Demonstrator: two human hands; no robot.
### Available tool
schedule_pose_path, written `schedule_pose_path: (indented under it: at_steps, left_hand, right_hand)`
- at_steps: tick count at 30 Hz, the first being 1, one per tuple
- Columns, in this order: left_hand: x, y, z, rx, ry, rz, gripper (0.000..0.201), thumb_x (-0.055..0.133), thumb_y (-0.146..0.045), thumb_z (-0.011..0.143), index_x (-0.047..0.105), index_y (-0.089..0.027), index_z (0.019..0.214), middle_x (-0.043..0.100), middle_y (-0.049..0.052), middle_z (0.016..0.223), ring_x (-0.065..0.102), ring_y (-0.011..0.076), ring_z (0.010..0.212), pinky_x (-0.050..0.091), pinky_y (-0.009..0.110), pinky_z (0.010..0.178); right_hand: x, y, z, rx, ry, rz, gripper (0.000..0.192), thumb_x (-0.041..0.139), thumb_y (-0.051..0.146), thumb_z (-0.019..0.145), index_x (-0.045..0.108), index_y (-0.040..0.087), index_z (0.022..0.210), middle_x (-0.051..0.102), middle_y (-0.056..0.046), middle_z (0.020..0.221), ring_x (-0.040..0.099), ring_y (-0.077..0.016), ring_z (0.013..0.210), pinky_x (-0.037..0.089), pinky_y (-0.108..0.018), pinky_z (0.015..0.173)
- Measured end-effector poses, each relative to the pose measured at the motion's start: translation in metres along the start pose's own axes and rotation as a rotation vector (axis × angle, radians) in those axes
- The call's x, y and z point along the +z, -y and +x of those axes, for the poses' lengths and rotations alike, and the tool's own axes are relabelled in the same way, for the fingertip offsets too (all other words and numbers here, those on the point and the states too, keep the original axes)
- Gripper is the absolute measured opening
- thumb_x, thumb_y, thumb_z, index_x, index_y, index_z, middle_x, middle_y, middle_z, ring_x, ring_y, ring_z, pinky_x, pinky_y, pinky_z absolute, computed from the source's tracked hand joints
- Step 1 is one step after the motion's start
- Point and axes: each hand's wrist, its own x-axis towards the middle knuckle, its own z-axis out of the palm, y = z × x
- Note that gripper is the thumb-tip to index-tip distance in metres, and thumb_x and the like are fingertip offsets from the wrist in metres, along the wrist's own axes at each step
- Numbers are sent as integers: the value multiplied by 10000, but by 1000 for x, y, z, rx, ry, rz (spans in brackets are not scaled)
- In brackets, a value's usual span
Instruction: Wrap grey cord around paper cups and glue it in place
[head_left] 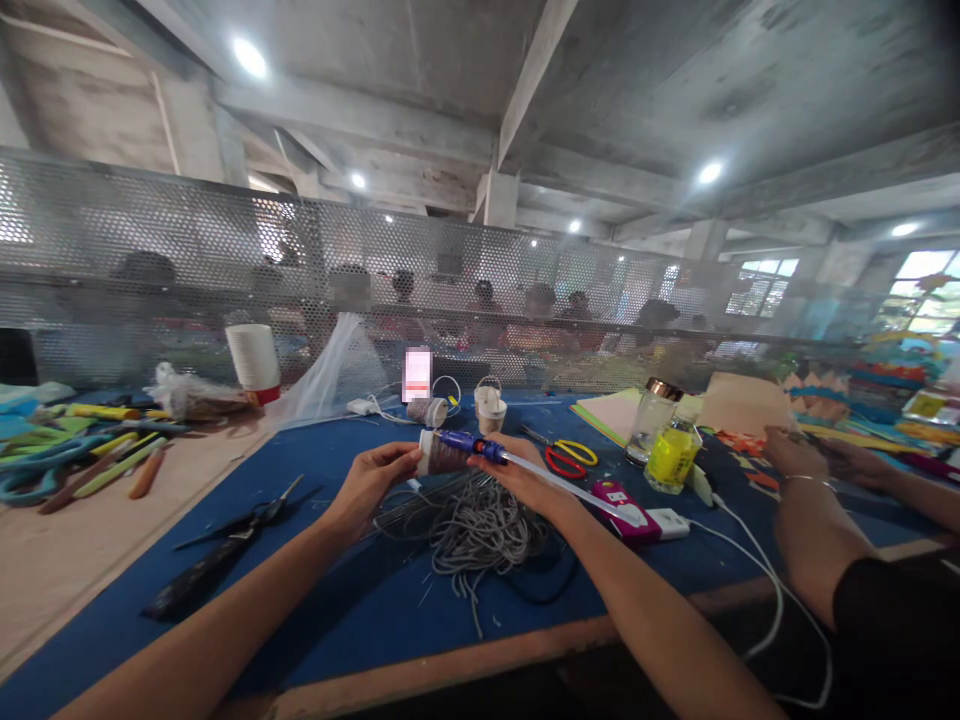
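My left hand pinches a small white paper cup lying on its side, its wall partly covered in brownish-grey cord. In my right hand is a blue hot glue gun, its nozzle pointing left at the cup. A long translucent glue stick sticks out of the gun's back, over my right forearm. Below both hands lies a tangled pile of grey cord on the blue table mat. The right hand's fingertips are partly hidden behind the gun and cup.
Black-handled scissors lie left, red-and-yellow scissors right. A pink power bank with a white cable, glass jar and yellow bottle stand right. A co-worker's arms reach in there. A lit phone stands behind.
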Motion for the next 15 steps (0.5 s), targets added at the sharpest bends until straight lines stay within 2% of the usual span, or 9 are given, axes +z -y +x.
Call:
schedule_pose_path:
  at_steps: [5, 9, 15]
  left_hand:
    - [-2, 0, 1, 13, -38, -10, 274, 797, -344, 629, 747, -148, 814, 711, 66, 846, 618, 162, 770, 487, 268, 769]
    - [-2, -1, 1, -5, -19, -42, 255, 783, -334, 653, 741, -151, 826, 711, 69, 868, 619, 163, 788, 488, 277, 782]
    - [1, -3, -1, -16, -11, -54, 240, 786, -321, 652, 738, -147, 809, 712, 62, 837, 618, 155, 763, 488, 272, 772]
  right_hand:
    - [-2, 6, -2, -38, 30, -35, 308, 559, 487, 844, 616, 185, 855, 600, 7, 756, 539, -138, 692, 382, -230, 640]
    - [-2, 10, -4, -63, 82, -60, 304, 537, 475, 869, 611, 180, 854, 593, 20, 747, 523, -122, 687, 357, -218, 636]
    - [-1, 6, -3, -54, 49, -55, 333, 537, 498, 860, 593, 171, 836, 594, 16, 744, 518, -123, 685, 347, -213, 625]
